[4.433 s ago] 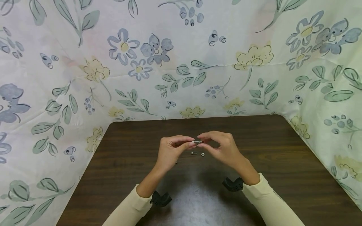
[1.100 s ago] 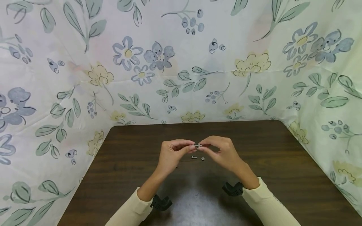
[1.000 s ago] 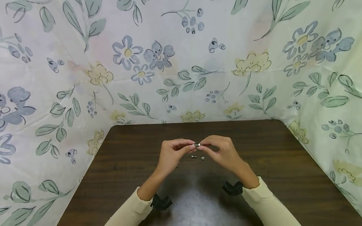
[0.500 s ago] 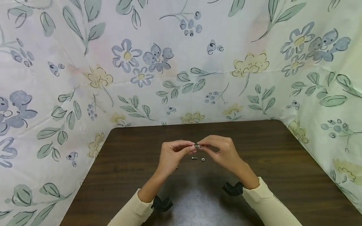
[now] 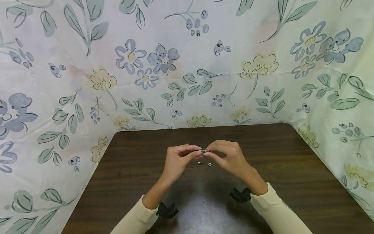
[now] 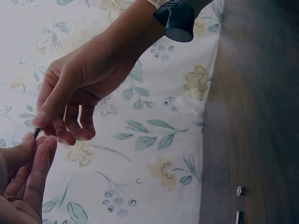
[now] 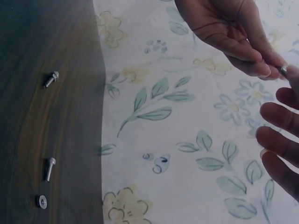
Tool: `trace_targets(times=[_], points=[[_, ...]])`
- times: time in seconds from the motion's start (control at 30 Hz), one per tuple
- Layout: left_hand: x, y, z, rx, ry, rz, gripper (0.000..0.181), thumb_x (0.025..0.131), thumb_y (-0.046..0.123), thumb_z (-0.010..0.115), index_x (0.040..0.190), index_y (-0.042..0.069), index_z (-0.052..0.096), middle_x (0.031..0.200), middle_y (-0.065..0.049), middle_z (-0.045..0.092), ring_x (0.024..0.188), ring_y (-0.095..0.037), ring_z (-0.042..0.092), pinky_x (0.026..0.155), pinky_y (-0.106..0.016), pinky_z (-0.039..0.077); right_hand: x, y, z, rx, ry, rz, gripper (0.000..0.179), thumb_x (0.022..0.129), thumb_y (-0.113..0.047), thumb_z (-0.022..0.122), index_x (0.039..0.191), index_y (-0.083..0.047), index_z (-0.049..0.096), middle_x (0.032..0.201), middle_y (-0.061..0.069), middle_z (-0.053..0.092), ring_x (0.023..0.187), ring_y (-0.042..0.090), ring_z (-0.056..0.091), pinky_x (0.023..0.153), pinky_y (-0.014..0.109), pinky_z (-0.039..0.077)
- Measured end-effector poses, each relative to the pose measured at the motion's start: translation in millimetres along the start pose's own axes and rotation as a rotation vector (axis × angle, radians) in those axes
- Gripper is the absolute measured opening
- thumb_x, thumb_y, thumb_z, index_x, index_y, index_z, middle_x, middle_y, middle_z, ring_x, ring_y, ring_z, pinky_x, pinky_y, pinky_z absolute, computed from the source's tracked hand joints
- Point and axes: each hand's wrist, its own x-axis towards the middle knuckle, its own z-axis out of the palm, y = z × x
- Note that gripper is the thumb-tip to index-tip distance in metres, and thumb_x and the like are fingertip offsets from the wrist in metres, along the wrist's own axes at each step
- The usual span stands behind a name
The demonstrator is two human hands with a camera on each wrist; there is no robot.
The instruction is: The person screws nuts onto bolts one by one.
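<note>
Above the table, both hands meet at a small metal bolt (image 5: pixel 203 150) lying roughly level. My left hand (image 5: pixel 177 161) pinches its left end between thumb and fingers. Thumb and forefinger of my right hand (image 5: pixel 230 154) pinch the nut at the other end, mostly hidden by the fingertips. In the left wrist view, a dark bit of the bolt (image 6: pixel 37 133) shows between the two hands. The right wrist view shows a shiny end of the held piece (image 7: pixel 283 70), while the right hand's other fingers (image 7: pixel 280 135) spread loosely.
On the dark wood table (image 5: pixel 140 156) below the hands lie a loose bolt (image 5: pixel 200 162) and a nut (image 5: pixel 209 164). A bolt with a nut on it (image 7: pixel 51 79) lies apart from them. Flowered cloth (image 5: pixel 187 65) hangs behind and at the sides.
The right fingertips have shifted and regripped around the nut, covering and uncovering it. The hands have stayed in nearly the same place; the loose bolt and nut have not moved.
</note>
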Motion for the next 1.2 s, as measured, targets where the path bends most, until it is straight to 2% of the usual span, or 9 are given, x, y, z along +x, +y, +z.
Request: trace_targets(times=[0.17,0.37,0.47,0.67,0.83,0.93,1.07,1.2], points=[[0.0,-0.2,-0.4,0.003,0.0,0.0,0.013,0.09,0.001,0.076,0.099,-0.007,0.076,0.091,-0.016,0.076,0.079,-0.027,0.076,0.073,-0.041,0.063,0.7,-1.4,-0.8,-0.007,0.008,0.011,0.02,0.091,-0.017,0.079,0.104,-0.003,0.075,0.092,0.006,0.075,0.074,0.014,0.069,0.069,0.024,0.059],[0.6,-0.8,-0.9,-0.007,-0.002,0.0,0.01,0.09,0.0,0.075,0.099,-0.004,0.077,0.092,-0.017,0.076,0.08,-0.03,0.076,0.073,-0.044,0.063,3.5,-2.7,-1.8,0.017,0.002,-0.017,0.032,0.075,0.009,0.084,0.104,-0.002,0.075,0.094,0.007,0.075,0.076,0.015,0.07,0.066,0.03,0.061],[0.5,-1.4,-1.1,-0.008,-0.006,0.004,0.01,0.09,0.0,0.075,0.099,-0.003,0.077,0.091,-0.017,0.076,0.08,-0.03,0.076,0.073,-0.045,0.063,3.4,-2.3,-1.5,0.019,-0.006,-0.026,0.036,0.071,0.014,0.084,0.102,-0.003,0.076,0.093,0.006,0.075,0.078,0.016,0.071,0.067,0.032,0.061],[-0.3,-1.6,-1.4,-0.003,-0.007,0.015,0.011,0.089,0.0,0.076,0.1,-0.002,0.078,0.092,-0.016,0.076,0.081,-0.031,0.076,0.073,-0.043,0.063,1.2,-1.2,-0.4,0.005,-0.009,-0.01,0.023,0.08,0.004,0.083,0.101,-0.006,0.076,0.093,0.003,0.075,0.08,0.016,0.072,0.073,0.027,0.06],[-0.6,-1.3,-1.2,0.02,-0.006,0.026,0.011,0.089,0.001,0.076,0.1,-0.002,0.078,0.092,-0.014,0.076,0.08,-0.031,0.076,0.073,-0.042,0.063,-1.0,-1.7,0.7,-0.009,-0.022,0.027,0.006,0.091,-0.009,0.078,0.097,-0.009,0.076,0.09,0.0,0.075,0.079,0.013,0.072,0.071,0.028,0.061],[-0.4,-1.1,-1.5,0.017,-0.006,0.026,0.011,0.09,0.001,0.076,0.1,-0.002,0.078,0.092,-0.014,0.076,0.08,-0.032,0.076,0.073,-0.043,0.063,-1.8,-2.3,0.6,-0.025,-0.032,0.049,0.01,0.095,-0.017,0.075,0.098,-0.007,0.076,0.092,0.0,0.075,0.079,0.012,0.071,0.07,0.03,0.061],[-0.1,-1.2,-2.0,0.002,-0.004,0.022,0.011,0.09,0.0,0.075,0.1,-0.001,0.079,0.092,-0.015,0.076,0.082,-0.032,0.076,0.074,-0.043,0.063,-1.0,-2.7,-0.5,-0.002,-0.031,0.046,0.019,0.09,-0.013,0.079,0.104,-0.001,0.075,0.097,0.004,0.076,0.079,0.013,0.071,0.071,0.028,0.061],[0.1,-1.9,-2.2,-0.01,-0.008,0.023,0.011,0.09,-0.001,0.075,0.1,-0.002,0.078,0.093,-0.016,0.076,0.082,-0.033,0.076,0.074,-0.043,0.063,1.3,-2.7,-1.1,0.035,-0.022,0.012,0.031,0.077,0.007,0.084,0.106,0.0,0.075,0.097,0.007,0.075,0.078,0.015,0.071,0.071,0.027,0.06]])
